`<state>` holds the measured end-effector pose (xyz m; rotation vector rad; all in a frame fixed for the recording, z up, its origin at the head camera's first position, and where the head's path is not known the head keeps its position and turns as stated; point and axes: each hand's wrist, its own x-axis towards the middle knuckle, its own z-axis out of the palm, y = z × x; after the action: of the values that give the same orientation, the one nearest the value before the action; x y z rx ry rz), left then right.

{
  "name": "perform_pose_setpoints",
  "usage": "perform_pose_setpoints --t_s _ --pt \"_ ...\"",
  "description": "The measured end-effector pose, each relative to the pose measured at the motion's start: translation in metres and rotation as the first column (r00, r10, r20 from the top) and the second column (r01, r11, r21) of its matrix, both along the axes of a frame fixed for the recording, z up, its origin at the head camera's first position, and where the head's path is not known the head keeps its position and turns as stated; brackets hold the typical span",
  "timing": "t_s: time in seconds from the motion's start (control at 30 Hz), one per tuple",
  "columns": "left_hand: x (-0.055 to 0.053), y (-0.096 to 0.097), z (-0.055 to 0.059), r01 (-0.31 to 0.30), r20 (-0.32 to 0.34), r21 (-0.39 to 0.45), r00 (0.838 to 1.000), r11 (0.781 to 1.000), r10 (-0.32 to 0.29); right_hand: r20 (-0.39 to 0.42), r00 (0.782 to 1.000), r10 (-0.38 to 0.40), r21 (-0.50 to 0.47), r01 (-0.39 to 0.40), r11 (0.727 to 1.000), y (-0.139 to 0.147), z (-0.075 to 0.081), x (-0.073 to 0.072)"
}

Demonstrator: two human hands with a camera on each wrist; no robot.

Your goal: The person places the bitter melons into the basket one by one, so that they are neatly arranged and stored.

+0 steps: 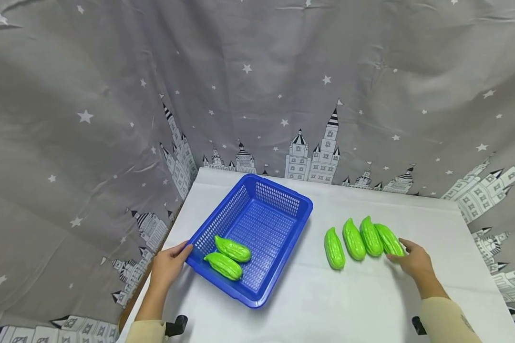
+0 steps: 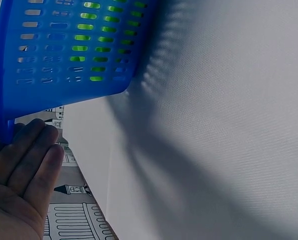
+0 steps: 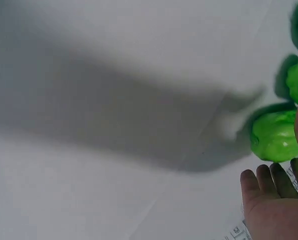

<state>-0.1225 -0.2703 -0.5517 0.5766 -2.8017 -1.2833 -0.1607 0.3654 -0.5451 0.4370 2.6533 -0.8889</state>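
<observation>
A blue plastic basket [image 1: 263,228] with slotted walls stands on the left of the table. My left hand [image 1: 168,267] holds its near left corner, thumb over the rim and fingers outside the wall [image 2: 74,55]. Two glossy green bitter melons [image 1: 232,250] lie in the basket's near left part. Several more stand in a row on the right. Around the near end of the rightmost bitter melon [image 1: 388,239] is my right hand [image 1: 414,261], thumb and fingers spread apart. In the right wrist view a gap shows between the extended fingers [image 3: 266,182] and this melon [image 3: 274,137].
The table has a white cover [image 1: 326,305]. A grey curtain [image 1: 257,95] printed with stars and castles hangs behind it and along the sides. Other bitter melons [image 1: 334,248] lie left of the right hand, the closest ones side by side.
</observation>
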Motion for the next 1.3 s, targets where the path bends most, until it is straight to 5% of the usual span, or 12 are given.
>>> perform_pose_setpoints --t_s 0.5,0.63,0.97,1.3 --pt "0.005 0.0 0.0 -0.002 0.0 0.012 1.0 1.0 0.002 -0.071 0.993 -0.093 0.043 0.096 0.994 -0.009 -0.013 -0.001" --pt "0.005 -0.001 0.0 -0.003 0.006 0.017 1.0 1.0 0.003 -0.129 0.987 -0.094 0.062 0.103 0.993 0.0 0.004 -0.009" --pt "0.004 -0.006 0.001 -0.001 0.015 0.002 1.0 1.0 0.001 -0.302 0.95 -0.081 0.133 0.126 0.983 0.01 0.087 -0.047" --pt "-0.002 0.0 -0.001 0.013 -0.015 0.005 1.0 1.0 -0.013 -0.269 0.962 0.044 0.076 -0.024 0.997 -0.048 0.097 -0.074"
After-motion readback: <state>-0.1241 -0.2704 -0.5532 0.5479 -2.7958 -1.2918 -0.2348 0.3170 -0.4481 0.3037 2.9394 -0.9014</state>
